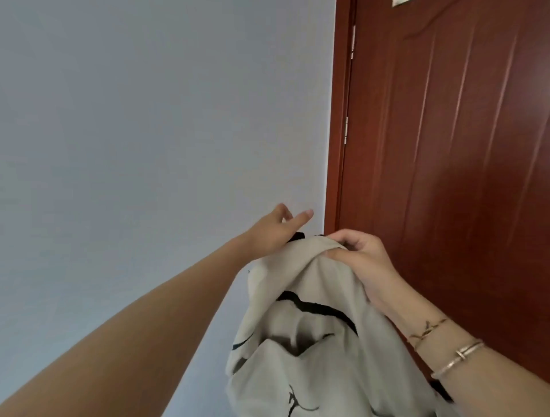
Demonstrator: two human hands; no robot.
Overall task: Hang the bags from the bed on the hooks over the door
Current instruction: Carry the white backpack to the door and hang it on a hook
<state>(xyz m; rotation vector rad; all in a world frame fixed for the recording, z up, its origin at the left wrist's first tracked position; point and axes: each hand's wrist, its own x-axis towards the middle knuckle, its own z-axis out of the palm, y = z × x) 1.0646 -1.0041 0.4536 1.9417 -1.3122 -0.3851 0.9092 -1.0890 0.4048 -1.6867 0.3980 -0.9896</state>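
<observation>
Bag: a pale grey backpack (312, 342) with black trim hung in the air just left of the door (446, 178), its top raised and its body sagging toward us.
Why held so: we judged the crown was lifted to bring its black top loop (298, 236) free for a hook; gathering the cloth kept the weight off the loop.
Right hand: our right hand (357, 262) was clenched on a bunch of fabric at the bag's crown, thumb and fingers pinched shut, carrying the load.
Left hand: our left hand (276, 232) sat at the far side of the crown by the loop, fingers spread and half extended; palm and heel lay against the cloth. We could not tell whether any finger had the loop.
Hooks: none in view; a pale scrap (400, 2) showed at the door's top edge, too cut off to identify.
Door: dark red wood, hinges (346, 131) on its left edge, well above the bag's crown.
Wall: plain pale blue-grey wall (148, 134), left of the door, behind the left arm.
Wrist: two bangles (455, 354) on the right forearm, below the door's middle panel.
</observation>
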